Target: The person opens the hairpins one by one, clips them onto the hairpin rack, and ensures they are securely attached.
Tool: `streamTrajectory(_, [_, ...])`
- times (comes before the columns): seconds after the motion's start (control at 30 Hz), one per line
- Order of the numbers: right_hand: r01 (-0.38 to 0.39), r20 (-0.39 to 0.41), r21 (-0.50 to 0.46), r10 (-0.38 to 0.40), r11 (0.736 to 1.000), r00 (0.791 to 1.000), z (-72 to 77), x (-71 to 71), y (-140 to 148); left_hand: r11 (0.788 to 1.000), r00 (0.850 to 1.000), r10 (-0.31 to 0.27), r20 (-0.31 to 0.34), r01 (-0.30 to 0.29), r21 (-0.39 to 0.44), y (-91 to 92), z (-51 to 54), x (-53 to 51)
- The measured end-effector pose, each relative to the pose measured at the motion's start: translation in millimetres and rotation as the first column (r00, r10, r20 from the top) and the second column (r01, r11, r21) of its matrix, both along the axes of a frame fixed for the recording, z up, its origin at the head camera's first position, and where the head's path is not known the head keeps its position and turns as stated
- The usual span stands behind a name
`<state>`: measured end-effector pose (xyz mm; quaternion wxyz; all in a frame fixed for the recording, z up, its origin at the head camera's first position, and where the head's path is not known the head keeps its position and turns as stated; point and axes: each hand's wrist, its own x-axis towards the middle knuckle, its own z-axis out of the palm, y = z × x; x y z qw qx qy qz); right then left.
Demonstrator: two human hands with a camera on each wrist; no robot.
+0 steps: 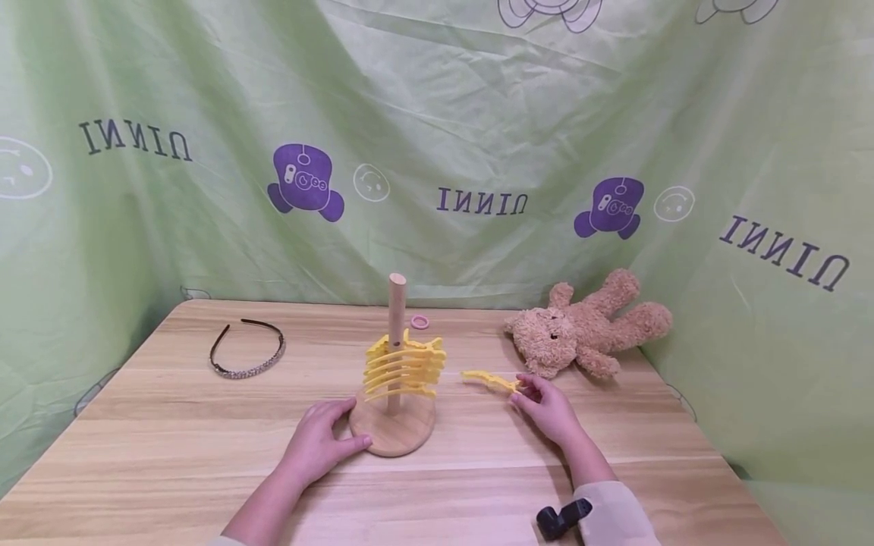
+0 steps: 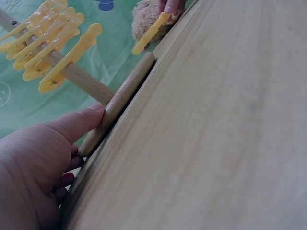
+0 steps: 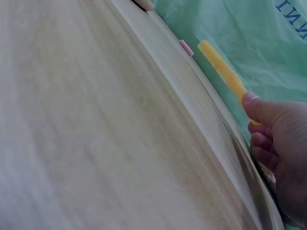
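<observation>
A wooden stand with a round base (image 1: 392, 434) and an upright post (image 1: 397, 303) is on the table. Several yellow hair clips (image 1: 404, 368) sit one above another on the post. At the left edge of the base, my left hand (image 1: 317, 444) holds the stand, its thumb (image 2: 86, 120) against the rim. To the right of the stand, my right hand (image 1: 546, 409) pinches one yellow hair clip (image 1: 488, 378) by its end, apart from the post. In the right wrist view this clip (image 3: 220, 67) points away from the thumb and fingers.
A brown teddy bear (image 1: 580, 330) lies at the back right, beyond my right hand. A headband (image 1: 249, 371) lies at the back left. Behind the post is a small pink ring (image 1: 419, 322). Green printed cloth (image 1: 437, 136) hangs around the table (image 1: 171, 455).
</observation>
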<state>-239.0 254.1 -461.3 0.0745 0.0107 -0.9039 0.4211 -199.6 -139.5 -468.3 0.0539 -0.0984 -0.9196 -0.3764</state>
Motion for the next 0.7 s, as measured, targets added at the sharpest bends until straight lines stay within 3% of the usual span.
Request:
streamTrajectory(0.17, [-0.012,-0.051,-0.041,0.01,0.999,0.999,11.7,2.2,-3,1.0,1.0,-0.001,-0.002,0.001,0.002,0.2,0.5,0.1])
streamTrajectory(0.3, [-0.029,-0.113,-0.089,0.019,0.996,0.993,30.7,5.2,-8,1.0,1.0,0.001,-0.003,-0.001,0.006,0.5,0.5,0.4])
streamTrajectory(0.43, [-0.083,-0.219,-0.136,0.051,0.987,0.974,53.6,6.8,-13,1.0,1.0,0.004,-0.004,-0.004,0.005,0.4,-0.2,0.2])
streamTrajectory(0.7, [-0.12,-0.326,-0.019,0.108,0.993,0.939,101.2,11.0,-29,1.0,1.0,0.002,0.0,-0.002,0.005,0.1,-1.3,-0.2])
